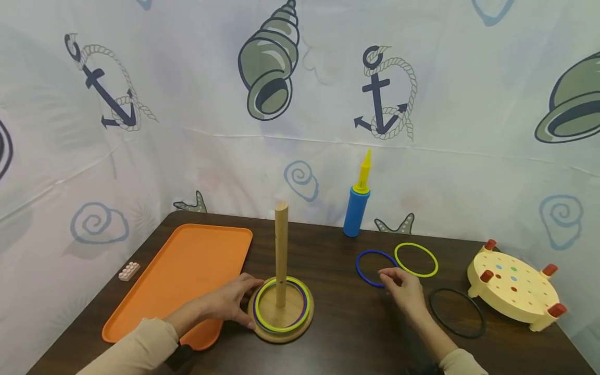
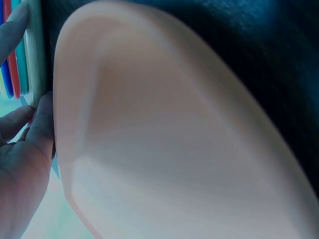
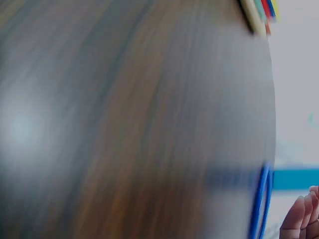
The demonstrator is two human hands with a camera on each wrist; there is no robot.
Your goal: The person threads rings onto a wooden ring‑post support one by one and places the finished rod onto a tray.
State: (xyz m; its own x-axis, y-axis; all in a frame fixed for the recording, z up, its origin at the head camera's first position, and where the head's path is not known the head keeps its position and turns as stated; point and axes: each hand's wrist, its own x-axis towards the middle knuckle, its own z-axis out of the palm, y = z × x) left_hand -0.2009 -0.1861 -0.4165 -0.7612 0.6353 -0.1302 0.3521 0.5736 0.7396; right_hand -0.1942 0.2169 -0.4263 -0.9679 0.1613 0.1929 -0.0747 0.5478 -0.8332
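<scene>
A wooden ring-toss stand (image 1: 281, 245) with an upright post stands mid-table. Around its post lie stacked rings, a yellow-green ring (image 1: 281, 329) on top; blue, red and teal edges (image 2: 20, 69) show below in the left wrist view. My left hand (image 1: 227, 299) holds the round base from its left side, thumb and fingers spread along the rim. Over the blue ring (image 1: 358, 264), which lies flat on the table, hovers my right hand (image 1: 405, 291), fingers relaxed and bent slightly. In the right wrist view, a gap separates its fingers (image 3: 294, 216) from the blue ring.
An orange tray (image 1: 187, 276) lies left, beside a small pale brick (image 1: 128, 271). A yellow ring (image 1: 414, 244) and a black ring (image 1: 461, 335) lie right. Behind stands a blue-and-yellow pump (image 1: 356, 211). A cream pegged board (image 1: 515, 286) sits far right. A patterned curtain hangs behind.
</scene>
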